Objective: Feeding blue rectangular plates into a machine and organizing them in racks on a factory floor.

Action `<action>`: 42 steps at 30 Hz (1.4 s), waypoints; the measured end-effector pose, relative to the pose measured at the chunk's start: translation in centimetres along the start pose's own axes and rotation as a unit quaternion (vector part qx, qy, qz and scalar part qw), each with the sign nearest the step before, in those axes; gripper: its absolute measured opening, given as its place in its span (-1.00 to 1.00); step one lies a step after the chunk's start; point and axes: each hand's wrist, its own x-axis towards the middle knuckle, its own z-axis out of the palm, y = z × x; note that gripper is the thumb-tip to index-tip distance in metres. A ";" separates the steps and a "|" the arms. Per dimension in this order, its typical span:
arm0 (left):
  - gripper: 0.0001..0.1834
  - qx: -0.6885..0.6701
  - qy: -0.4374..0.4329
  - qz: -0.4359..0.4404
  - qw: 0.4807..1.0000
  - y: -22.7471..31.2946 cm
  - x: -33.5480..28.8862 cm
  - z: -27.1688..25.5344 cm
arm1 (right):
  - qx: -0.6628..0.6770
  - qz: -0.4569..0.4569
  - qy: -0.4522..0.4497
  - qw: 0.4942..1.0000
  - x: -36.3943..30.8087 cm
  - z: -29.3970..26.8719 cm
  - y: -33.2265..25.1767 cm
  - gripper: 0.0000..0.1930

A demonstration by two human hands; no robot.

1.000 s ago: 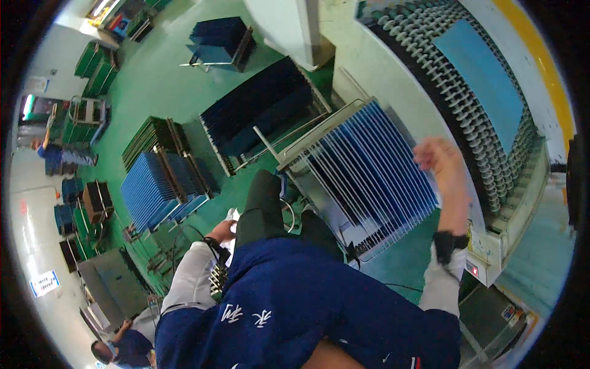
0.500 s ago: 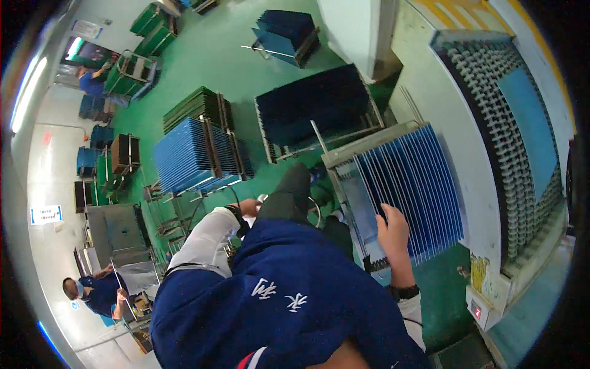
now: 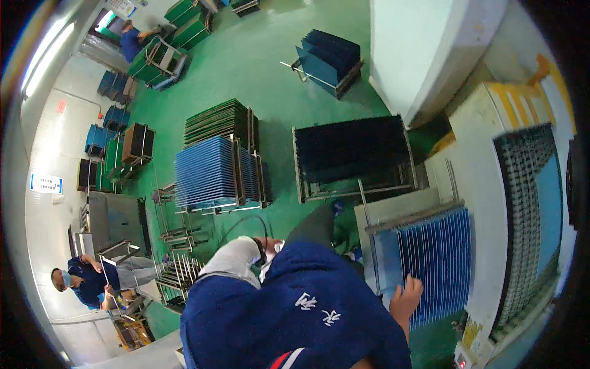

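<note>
My right hand (image 3: 407, 300) is at the near left side of a rack packed with upright blue panels (image 3: 439, 270). Its fingers are bent and slightly apart, open, with nothing visible in them. Whether the fingertips touch a panel edge I cannot tell. A paler blue panel (image 3: 387, 253) stands at the left end of that row. My left hand (image 3: 268, 245) hangs low beside my leg, next to something white and a dark looped cord (image 3: 249, 219). My white sleeve and body partly cover its fingers, so its grip is hidden.
At the right stands a machine with a roller bed (image 3: 525, 203) and a blue panel on it. Racks of blue panels (image 3: 209, 172), green panels (image 3: 215, 123) and dark panels (image 3: 350, 154) stand on the green floor. One co-worker (image 3: 86, 280) holds a metal frame at the left; another person (image 3: 131, 43) is far off.
My view has shifted, so the racks and machine appear lower and farther right. My right hand stays beside the blue panels. The co-worker at left has raised the metal frame.
</note>
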 end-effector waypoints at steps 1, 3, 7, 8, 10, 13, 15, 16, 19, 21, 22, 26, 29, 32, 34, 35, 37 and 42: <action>-0.04 -0.008 -0.009 0.013 1.000 -0.7 0.7 0.7 | -0.010 -0.010 0.010 1.000 -0.2 -0.1 -0.5 -0.50; -0.04 -0.023 -0.027 0.046 0.998 -2.0 2.3 2.6 | -0.033 0.020 -0.049 0.998 -0.4 -0.4 -1.3 -0.51; -0.05 -0.035 -0.050 0.107 0.992 -2.8 6.6 3.6 | -0.109 0.227 -0.296 0.922 -0.8 0.0 0.2 -0.25; -0.05 -0.042 -0.052 0.118 0.991 -2.9 7.2 3.8 | -0.103 0.253 -0.286 0.918 -0.5 0.0 0.1 -0.26; -0.05 -0.057 -0.059 0.135 0.987 -3.0 8.4 4.7 | -0.093 0.248 -0.238 0.934 -0.7 1.0 0.3 -0.29; -0.06 -0.071 -0.064 0.158 0.983 -3.3 10.5 5.7 | -0.094 0.243 -0.196 0.945 -1.1 2.0 0.6 -0.32; -0.06 -0.077 -0.064 0.167 0.981 -3.8 10.8 6.4 | -0.091 0.245 -0.184 0.948 -0.9 2.5 0.9 -0.34; -0.06 -0.079 -0.061 0.170 0.980 -4.2 10.8 6.6 | -0.089 0.246 -0.183 0.948 -0.6 2.7 0.8 -0.35; -0.07 -0.083 -0.061 0.178 0.979 -4.8 10.5 7.6 | -0.068 0.300 -0.188 0.933 -0.2 3.4 0.7 -0.42; -0.07 -0.075 -0.063 0.187 0.977 -5.5 10.2 7.5 | -0.065 0.265 -0.145 0.951 -0.7 5.1 2.5 -0.46; -0.07 -0.086 -0.061 0.187 0.977 -5.9 9.7 8.7 | -0.070 0.211 -0.114 0.968 -0.6 6.3 4.9 -0.48; -0.08 -0.082 -0.065 0.204 0.973 -8.4 10.1 10.2 | -0.076 0.090 -0.015 0.993 -3.6 8.4 7.6 -0.49; -0.08 -0.076 -0.057 0.223 0.970 -10.1 10.6 10.8 | -0.043 0.133 -0.025 0.990 -0.4 4.7 0.3 -0.58; -0.09 -0.067 -0.041 0.244 0.967 -11.9 11.6 10.7 | -0.045 0.109 -0.016 0.993 -1.0 6.5 3.2 -0.60; -0.09 -0.051 -0.037 0.260 0.963 -13.3 12.3 10.2 | -0.076 0.139 0.040 0.986 -0.6 6.7 1.5 -0.61; -0.09 -0.044 -0.033 0.270 0.961 -13.9 12.8 10.0 | -0.062 0.173 0.013 0.983 -0.1 6.9 2.3 -0.62; -0.10 -0.045 -0.015 0.284 0.958 -15.6 13.3 11.5 | -0.067 0.176 0.026 0.982 1.2 8.2 2.9 -0.62; -0.13 -0.008 -0.036 0.314 0.949 -17.7 14.9 10.3 | -0.116 0.130 0.133 0.976 -0.2 10.1 3.4 -0.67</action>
